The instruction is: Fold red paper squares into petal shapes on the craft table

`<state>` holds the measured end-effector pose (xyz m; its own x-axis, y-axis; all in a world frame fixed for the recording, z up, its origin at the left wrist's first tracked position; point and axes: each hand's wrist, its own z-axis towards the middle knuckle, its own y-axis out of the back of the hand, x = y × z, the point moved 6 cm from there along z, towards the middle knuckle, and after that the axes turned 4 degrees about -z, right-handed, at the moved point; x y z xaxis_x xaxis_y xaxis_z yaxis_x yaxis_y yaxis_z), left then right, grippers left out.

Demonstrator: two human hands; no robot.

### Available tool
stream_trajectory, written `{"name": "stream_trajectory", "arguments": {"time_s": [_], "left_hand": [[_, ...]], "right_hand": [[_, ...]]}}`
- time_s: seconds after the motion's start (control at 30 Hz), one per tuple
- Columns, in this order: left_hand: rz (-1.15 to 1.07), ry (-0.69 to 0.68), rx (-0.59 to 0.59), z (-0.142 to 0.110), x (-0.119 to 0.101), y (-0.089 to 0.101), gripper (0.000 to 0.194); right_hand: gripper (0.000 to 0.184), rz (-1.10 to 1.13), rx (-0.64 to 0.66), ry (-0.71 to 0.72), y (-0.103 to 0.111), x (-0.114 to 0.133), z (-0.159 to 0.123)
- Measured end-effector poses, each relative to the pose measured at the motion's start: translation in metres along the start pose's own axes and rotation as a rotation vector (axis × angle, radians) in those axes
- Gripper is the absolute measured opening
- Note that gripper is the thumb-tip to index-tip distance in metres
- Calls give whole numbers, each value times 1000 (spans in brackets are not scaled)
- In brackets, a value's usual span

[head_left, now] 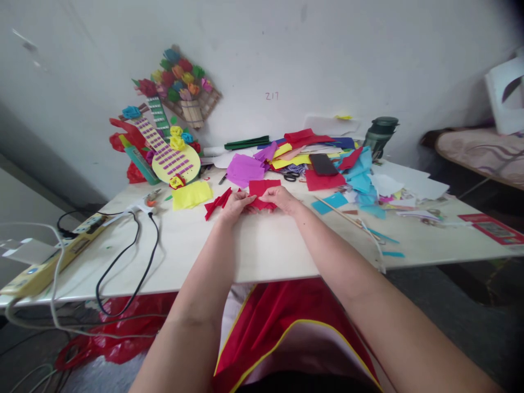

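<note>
Both of my hands meet over the middle of the table, pinching a piece of red crepe paper (pixel 258 204) between them. My left hand (pixel 236 206) grips its left side, fingers pressed together. The right side is held by my right hand (pixel 280 198), thumb and fingers closed. Just behind lies a flat red paper square (pixel 265 186). Folded red paper strips (pixel 218 203) rest to the left of my left hand, beside a yellow paper sheet (pixel 191 195). Fingertips partly cover the held piece, so its exact shape is unclear.
A glue bottle (pixel 139 159) leans by a guitar-shaped craft (pixel 176 162) at back left. A power strip (pixel 57 256) and a black cable (pixel 152 251) lie left. Scissors (pixel 291 176), a phone (pixel 323 164), blue paper (pixel 362 177), a stick (pixel 346 216) and a bottle (pixel 380 134) are right.
</note>
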<state>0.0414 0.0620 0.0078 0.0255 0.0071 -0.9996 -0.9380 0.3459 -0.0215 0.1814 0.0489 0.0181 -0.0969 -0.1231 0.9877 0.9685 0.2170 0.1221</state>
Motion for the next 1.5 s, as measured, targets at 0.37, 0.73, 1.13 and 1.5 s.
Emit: {"name": "stream_trajectory", "arguments": {"time_s": [0.37, 0.73, 1.13, 1.5], "left_hand": [[10, -48, 47, 1, -2, -2, 37], [56, -79, -17, 0, -5, 1, 37], [62, -97, -39, -2, -8, 1, 35], [128, -138, -87, 4, -2, 11, 31]], "right_hand": [[20, 62, 90, -48, -8, 2, -5], [30, -72, 6, -68, -1, -5, 0], [29, -34, 28, -21, -3, 1, -1], [22, -10, 43, -23, -5, 0, -1]]}}
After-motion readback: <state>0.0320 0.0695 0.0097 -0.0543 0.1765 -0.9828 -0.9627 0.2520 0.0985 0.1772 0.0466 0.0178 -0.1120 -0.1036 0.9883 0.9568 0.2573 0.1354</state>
